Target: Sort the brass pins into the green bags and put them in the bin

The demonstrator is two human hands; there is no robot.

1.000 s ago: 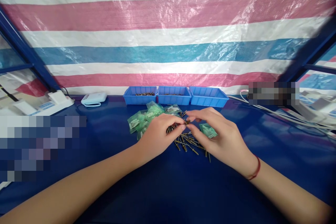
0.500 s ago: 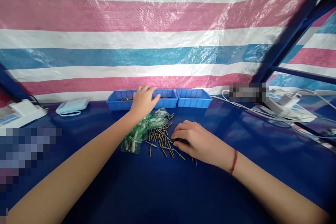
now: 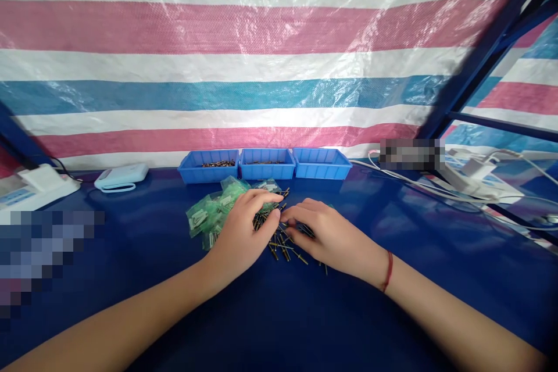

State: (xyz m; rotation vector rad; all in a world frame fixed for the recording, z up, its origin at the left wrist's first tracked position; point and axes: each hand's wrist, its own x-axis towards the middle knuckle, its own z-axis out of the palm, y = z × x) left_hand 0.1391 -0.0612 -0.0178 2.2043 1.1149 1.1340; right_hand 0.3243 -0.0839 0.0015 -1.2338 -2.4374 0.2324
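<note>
A loose pile of brass-coloured blind rivets (image 3: 285, 247) with thin pins lies on the blue table between my hands. My left hand (image 3: 246, 221) is over the left part of the pile, its thumb and forefinger apart and nothing visible between them. Its fingertips come close to those of my right hand (image 3: 320, 229), which has its fingers curled round a bunch of dark thin pieces, mostly hidden. Green-tinted clear plastic bags (image 3: 204, 213) with small white and metal parts lie beside and partly behind my left hand.
Three blue bins stand in a row at the back: the left bin (image 3: 192, 175) and the middle bin (image 3: 267, 172) hold small metal parts, beside the right bin (image 3: 322, 171). A pale blue device (image 3: 122, 175) lies left. Cables and a white power strip (image 3: 483, 183) are at right.
My left hand has come back from above the bins to the rivet pile, near my right hand. My right hand has stayed almost in place.
</note>
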